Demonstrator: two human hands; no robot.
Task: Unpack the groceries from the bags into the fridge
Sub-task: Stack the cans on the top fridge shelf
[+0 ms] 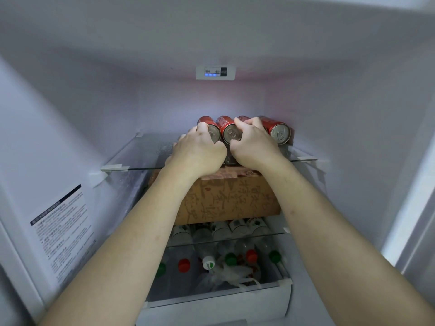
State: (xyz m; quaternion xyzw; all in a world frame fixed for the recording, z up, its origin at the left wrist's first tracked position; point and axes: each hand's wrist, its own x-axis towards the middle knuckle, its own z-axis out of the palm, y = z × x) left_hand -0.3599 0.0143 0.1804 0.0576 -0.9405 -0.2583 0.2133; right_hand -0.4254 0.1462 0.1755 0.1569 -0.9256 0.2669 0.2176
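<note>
1. Head view: both arms are reaching into the open fridge (70,128), up to the top glass shelf (141,147).
2. Four red cans (229,130) are lying on their sides in a row on that shelf, silver ends facing out, touching one another; at least one more can is showing beneath them.
3. The left hand (200,154) is curling its fingers around the leftmost can (209,128), gripping it.
4. The right hand (253,144) is curling fingers and thumb around the third can (242,119), between the second can and the rightmost can (279,132).
5. A brown printed carton (230,198) is sitting on the shelf below, directly under the cans.
6. Lower still, plastic bottles (229,252) with red, green and white caps are lying in a row beside a crumpled clear bag (230,274).
7. A control panel (215,72) is glowing blue on the back wall.
</note>
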